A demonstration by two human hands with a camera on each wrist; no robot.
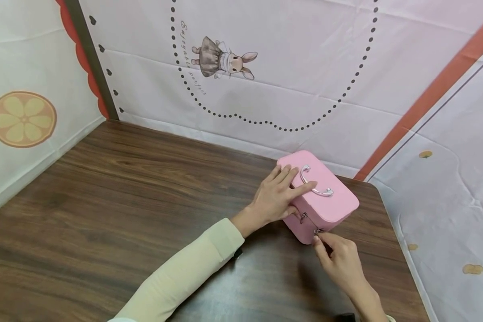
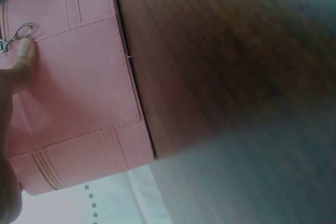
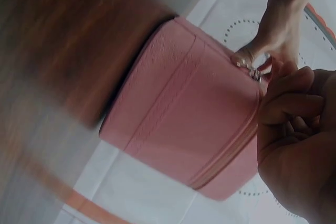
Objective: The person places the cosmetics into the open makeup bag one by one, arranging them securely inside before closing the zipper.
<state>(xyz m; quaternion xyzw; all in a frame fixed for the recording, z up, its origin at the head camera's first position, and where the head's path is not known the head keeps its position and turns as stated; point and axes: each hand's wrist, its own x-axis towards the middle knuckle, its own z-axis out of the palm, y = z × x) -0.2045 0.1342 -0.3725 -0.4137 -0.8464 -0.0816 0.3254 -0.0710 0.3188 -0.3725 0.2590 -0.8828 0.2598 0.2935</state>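
A pink zippered case (image 1: 331,201) with a curved silver handle (image 1: 306,176) on its lid sits on the table. My left hand (image 1: 275,197) rests on it, fingers spread across the lid beside the handle. The left thumb presses the case's side, close to a metal zipper pull (image 2: 23,30). At the near corner, my right hand (image 1: 342,259) pinches a second zipper pull (image 1: 318,231) between thumb and forefinger. In the right wrist view the curled fingers of the right hand (image 3: 299,114) hide that pull, and the zipper seam (image 3: 226,156) runs along the case's side.
The dark wood-grain table (image 1: 145,188) stretches out to the left of the case. Behind it hangs a white printed cloth (image 1: 290,58) with a rabbit drawing, close to the case's far end. Another cloth panel (image 1: 446,201) stands along the table's right edge.
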